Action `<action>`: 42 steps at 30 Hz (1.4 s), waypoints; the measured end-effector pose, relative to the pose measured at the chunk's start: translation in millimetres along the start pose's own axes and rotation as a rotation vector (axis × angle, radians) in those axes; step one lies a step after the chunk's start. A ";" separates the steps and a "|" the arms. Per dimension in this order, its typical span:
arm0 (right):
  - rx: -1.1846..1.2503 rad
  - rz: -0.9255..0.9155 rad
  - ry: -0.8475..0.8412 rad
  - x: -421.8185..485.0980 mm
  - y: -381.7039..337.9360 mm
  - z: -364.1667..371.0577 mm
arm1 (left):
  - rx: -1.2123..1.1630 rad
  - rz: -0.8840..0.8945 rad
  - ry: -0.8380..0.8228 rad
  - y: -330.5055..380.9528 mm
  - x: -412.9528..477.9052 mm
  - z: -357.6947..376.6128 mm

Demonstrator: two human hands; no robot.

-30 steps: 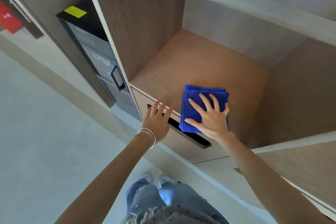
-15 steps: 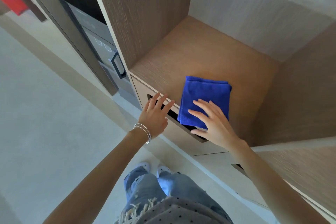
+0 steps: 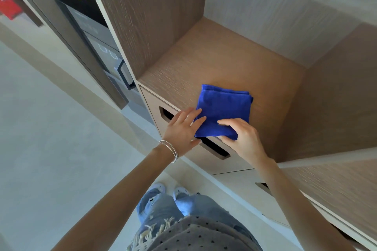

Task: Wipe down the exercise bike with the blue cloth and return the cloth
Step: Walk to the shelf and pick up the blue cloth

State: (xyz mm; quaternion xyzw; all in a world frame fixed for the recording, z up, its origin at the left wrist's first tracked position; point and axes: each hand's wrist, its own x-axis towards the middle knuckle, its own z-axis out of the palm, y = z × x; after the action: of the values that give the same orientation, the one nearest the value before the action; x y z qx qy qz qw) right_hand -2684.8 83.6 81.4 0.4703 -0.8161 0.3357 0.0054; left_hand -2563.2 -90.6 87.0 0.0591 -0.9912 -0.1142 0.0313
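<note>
The folded blue cloth (image 3: 222,111) lies on the wooden shelf (image 3: 234,61) of an open cabinet compartment, its near edge hanging slightly over the front. My right hand (image 3: 243,138) pinches the cloth's near right corner, thumb side on top and fingers curled under the edge. My left hand (image 3: 182,129) is flat with fingers apart, its fingertips touching the cloth's left edge. The exercise bike is out of view.
Below the shelf is a drawer front with a dark slot handle (image 3: 212,147). A brown side panel (image 3: 155,16) walls the compartment on the left. Further left stands a black appliance (image 3: 91,26) with a yellow label. Pale floor (image 3: 51,128) lies below, beside my feet.
My right hand slid back from lying flat on the cloth to pinching its near corner. My left hand moved right from the drawer front to touch the cloth's left edge.
</note>
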 end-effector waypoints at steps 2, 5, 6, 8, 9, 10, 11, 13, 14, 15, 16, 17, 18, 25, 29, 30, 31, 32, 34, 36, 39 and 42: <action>0.022 0.022 0.003 -2.3 1.4 -1.5 | -0.013 0.017 0.042 2.6 7.9 -1.4; 0.053 0.007 0.020 -6.7 3.4 1.3 | -0.027 0.036 0.128 5.4 18.0 -4.4; 0.034 -0.005 0.016 -8.7 4.4 2.9 | -0.021 0.039 0.148 5.4 20.0 -5.2; -0.023 -0.016 0.005 -12.9 6.4 4.9 | -0.008 0.044 0.164 3.6 21.2 -5.6; -0.044 -0.017 0.004 -14.0 6.9 5.1 | -0.007 0.043 0.169 2.3 20.3 -5.8; -0.054 -0.020 0.009 -13.7 7.0 5.0 | -0.012 0.039 0.175 0.9 18.8 -5.8; -0.054 -0.019 0.017 -12.0 6.1 4.4 | -0.020 0.030 0.184 -0.5 16.5 -6.0; -0.022 -0.005 0.023 -5.4 -0.1 3.0 | -0.034 -0.002 0.209 -5.1 10.4 -7.7; -0.005 -0.004 0.013 -1.3 -4.4 2.4 | -0.037 -0.024 0.218 -8.5 6.7 -8.8; 0.007 -0.007 -0.005 2.7 -8.7 2.4 | -0.043 -0.048 0.220 -12.4 2.3 -10.1; 0.016 -0.011 -0.025 6.2 -13.0 3.7 | -0.055 -0.074 0.216 -16.1 -3.2 -11.7; 0.028 -0.013 -0.043 9.3 -17.1 5.8 | -0.073 -0.104 0.207 -19.0 -9.5 -14.1; 0.046 -0.013 -0.057 12.1 -21.0 8.7 | -0.096 -0.140 0.196 -21.1 -16.3 -17.0; 0.299 0.026 -0.012 29.3 -63.2 34.2 | -0.314 -0.471 0.164 -35.1 -67.3 -29.4; 0.341 -0.036 -0.062 44.8 -95.4 46.5 | -0.301 -0.544 0.156 -50.8 -104.8 -39.1; 0.331 -0.062 -0.082 49.1 -103.7 50.4 | -0.268 -0.570 0.141 -55.6 -116.7 -40.8; 0.317 -0.086 -0.114 53.1 -112.1 54.7 | -0.230 -0.603 0.123 -60.5 -130.0 -42.2; 0.306 -0.107 -0.164 56.5 -120.5 59.5 | -0.195 -0.640 0.107 -65.1 -144.6 -43.2; 0.288 -0.154 -0.287 61.2 -138.2 70.7 | -0.149 -0.721 0.100 -71.9 -176.9 -44.5; 0.258 -0.238 -0.393 61.1 -159.3 84.7 | -0.121 -0.800 0.111 -75.7 -211.5 -45.8; 0.190 -0.458 -0.471 50.5 -199.5 111.4 | -0.072 -0.907 0.095 -76.1 -265.7 -46.4; 0.129 -0.624 -0.534 34.2 -246.1 140.0 | -0.069 -1.010 0.063 -73.3 -321.7 -43.5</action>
State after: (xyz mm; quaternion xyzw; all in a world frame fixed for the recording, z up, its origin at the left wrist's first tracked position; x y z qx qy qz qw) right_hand -2471.1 -101.7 117.7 0.7652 -0.5844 0.2344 -0.1344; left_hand -2233.0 -131.1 96.8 0.5332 -0.8332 -0.1461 0.0039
